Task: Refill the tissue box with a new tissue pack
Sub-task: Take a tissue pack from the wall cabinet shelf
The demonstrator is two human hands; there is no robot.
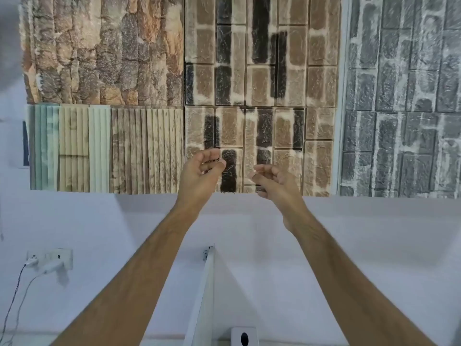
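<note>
While raised before the wall panels point(259, 71) | left hand point(199, 171) grip half-curled, empty | right hand point(274, 181) grip half-curled, empty

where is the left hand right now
In the head view the left hand is raised just left of centre, empty with fingers curled, in front of the brick-pattern wall panels, close beside but apart from the right hand.

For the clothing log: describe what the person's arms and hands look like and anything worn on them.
Both forearms are bare as far as the view shows: no sleeves, watch, bracelet or gloves. The left hand and the right hand show no rings on the visible fingers. The picture is slightly blurred, so fine marks cannot be told.
</note>
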